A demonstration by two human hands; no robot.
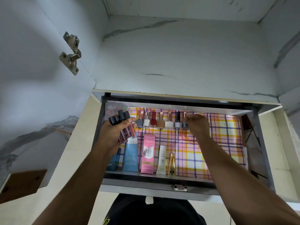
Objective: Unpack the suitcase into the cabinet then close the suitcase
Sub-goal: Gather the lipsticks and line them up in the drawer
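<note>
An open cabinet drawer [178, 181] lined with checked paper lies below me. My left hand [113, 132] grips a bundle of several lip-gloss tubes [123, 125] with black caps over the drawer's left end. My right hand [197, 125] pinches the rose-gold cap of a blue nail polish bottle [185, 123] at the right end of a row of nail polish bottles [153, 121] along the back. The suitcase is out of view.
Along the drawer's front lie blue tubes [130, 155], a pink Pond's BB cream box [148, 154], a white tube [161, 161] and a gold bottle [171, 164]. A clear case [113, 108] sits in the back left corner. The open cabinet door with its hinge [71, 52] is at left.
</note>
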